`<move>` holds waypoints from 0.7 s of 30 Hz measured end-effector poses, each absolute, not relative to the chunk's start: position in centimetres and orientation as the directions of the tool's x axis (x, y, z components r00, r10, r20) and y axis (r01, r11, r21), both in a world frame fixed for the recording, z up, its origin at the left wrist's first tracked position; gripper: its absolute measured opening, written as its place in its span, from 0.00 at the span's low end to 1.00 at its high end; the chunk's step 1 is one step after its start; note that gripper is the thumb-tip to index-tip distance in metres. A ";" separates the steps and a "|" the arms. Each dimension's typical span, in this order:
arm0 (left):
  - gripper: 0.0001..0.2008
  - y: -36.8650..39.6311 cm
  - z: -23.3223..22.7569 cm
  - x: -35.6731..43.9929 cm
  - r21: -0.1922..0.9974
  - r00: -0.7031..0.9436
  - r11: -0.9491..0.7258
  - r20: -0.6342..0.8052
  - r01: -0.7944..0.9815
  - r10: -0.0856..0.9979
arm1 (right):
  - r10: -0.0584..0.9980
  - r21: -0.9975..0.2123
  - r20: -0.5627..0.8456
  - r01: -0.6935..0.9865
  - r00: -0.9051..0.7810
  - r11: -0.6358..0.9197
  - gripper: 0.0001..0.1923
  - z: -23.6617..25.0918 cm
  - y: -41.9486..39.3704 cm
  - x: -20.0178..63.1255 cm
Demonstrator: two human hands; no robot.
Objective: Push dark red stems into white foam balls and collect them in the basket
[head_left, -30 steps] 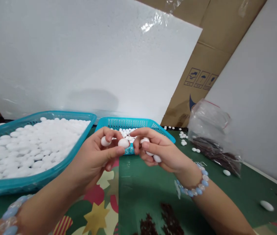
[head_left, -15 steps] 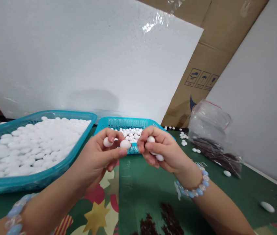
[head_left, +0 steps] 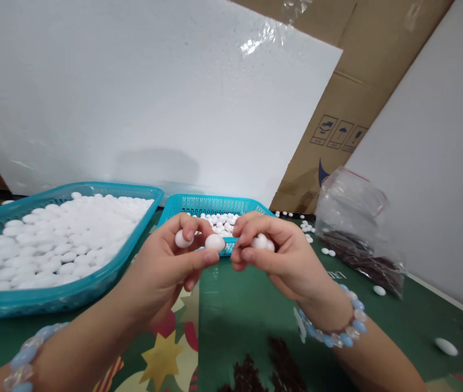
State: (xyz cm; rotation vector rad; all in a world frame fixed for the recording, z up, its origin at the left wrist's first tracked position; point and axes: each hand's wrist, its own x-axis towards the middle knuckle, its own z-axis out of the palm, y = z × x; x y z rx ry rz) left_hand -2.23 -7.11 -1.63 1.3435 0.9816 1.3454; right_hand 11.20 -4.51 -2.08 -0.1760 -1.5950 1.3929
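White balls point(head_left: 261, 242) partly hidden in right hand point(head_left: 286, 256), large basket point(head_left: 52, 299) cropped left, brown pieces point(head_left: 248, 377) below

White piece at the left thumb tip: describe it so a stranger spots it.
Start at the white board, then the smaller blue basket in front. Nearer the camera is the left hand. The white piece sits at its thumb tip, closer to the right hand than the other piece visible in the left.

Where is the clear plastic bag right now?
In the head view, the clear plastic bag rests on the green surface toward the right, beyond the right hand, with a pair of white pieces by its left edge.
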 end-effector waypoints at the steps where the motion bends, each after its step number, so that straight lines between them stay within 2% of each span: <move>1: 0.15 -7.1 -1.7 -2.2 0.971 0.064 -0.219 0.226 -0.102 0.972 | 0.653 -0.818 0.560 -0.466 -0.510 0.338 0.08 -2.1 -4.5 11.2; 8: 0.15 -7.2 -1.9 -2.1 0.943 0.074 -0.217 0.243 -0.253 0.967 | 0.659 -0.810 0.535 -0.544 -0.529 0.221 0.12 -2.0 -4.4 11.1; 14: 0.14 -7.0 -1.9 -2.0 0.934 0.053 -0.206 0.231 -0.291 0.971 | 0.690 -0.791 0.558 -0.546 -0.460 0.277 0.09 -2.0 -4.4 11.0; 21: 0.13 -7.2 -1.8 -1.9 0.929 0.050 -0.188 0.215 -0.320 0.975 | 0.719 -0.822 0.510 -0.514 -0.472 0.246 0.07 -1.8 -4.7 11.1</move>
